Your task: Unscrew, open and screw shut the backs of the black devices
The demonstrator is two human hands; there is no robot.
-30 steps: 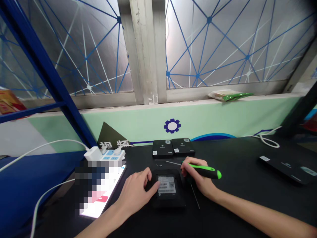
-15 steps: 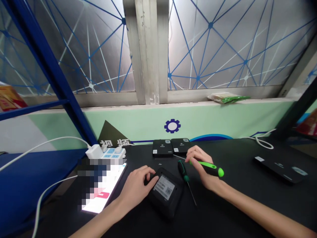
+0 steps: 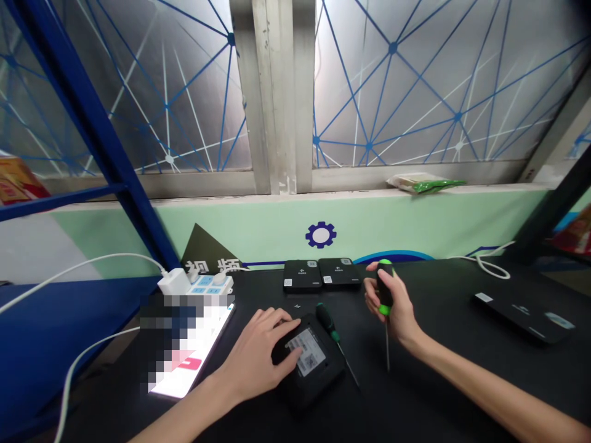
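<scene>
1. the left hand (image 3: 261, 351) lies spread over the left part of a black, rounded-square plastic device (image 3: 310, 383), thumb and fingers apart, thumb at its pale printed label (image 3: 312, 358); whether it grips cannot be told, since the hand hides that side; the label's print is too small to read.
2. the device sits at the near middle of the black tabletop (image 3: 392, 412), turned askew, its near edge melting into the dark surface.
3. the right hand (image 3: 394, 301), well apart from the left, is closed around a black-and-bright-green screwdriver (image 3: 385, 289), upright with its thin metal shaft down; fingers cover part of the handle; whether the tip touches the tabletop is unclear.
4. a dark-green-handled screwdriver (image 3: 327, 318) lies slantwise just right of the device.
5. beyond the device are tiny metallic bits (image 3: 297, 306), too small to identify; farther back, two flat black boxes (image 3: 302, 278) stand side by side.
6. at left, a lit phone (image 3: 205, 354) is partly hidden by pixelation.
</scene>
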